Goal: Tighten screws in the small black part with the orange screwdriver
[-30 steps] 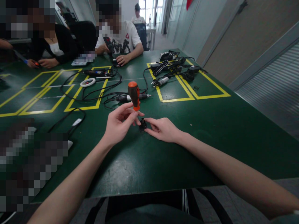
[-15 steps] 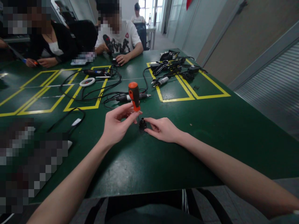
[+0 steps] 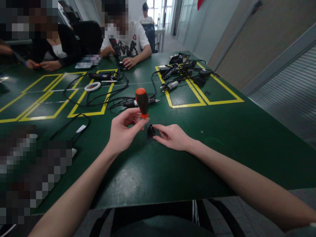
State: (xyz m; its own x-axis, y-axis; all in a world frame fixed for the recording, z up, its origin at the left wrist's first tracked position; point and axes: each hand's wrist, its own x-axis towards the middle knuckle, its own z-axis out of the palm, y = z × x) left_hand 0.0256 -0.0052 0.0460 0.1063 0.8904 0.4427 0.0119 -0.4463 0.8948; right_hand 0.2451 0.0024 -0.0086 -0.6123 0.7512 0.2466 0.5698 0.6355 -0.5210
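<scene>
My left hand is closed on an upright screwdriver with an orange and dark handle, gripping it low near the collar. Its thin shaft points down at a small black round part that stands on the green table, a short tube rising from its top. Whether the tip sits in a screw is too small to tell. From the right side, my right hand pinches the black part between thumb and forefinger.
Just beyond lies a black corded pen-shaped tool. A white ring and looped cables are further left. Black tools and cords pile up inside yellow tape at the back right. Two co-workers sit across the table.
The screwdriver handle has turned slightly about its axis and shifted a little. Both hands stay in nearly the same place, and the black part has not visibly moved.
</scene>
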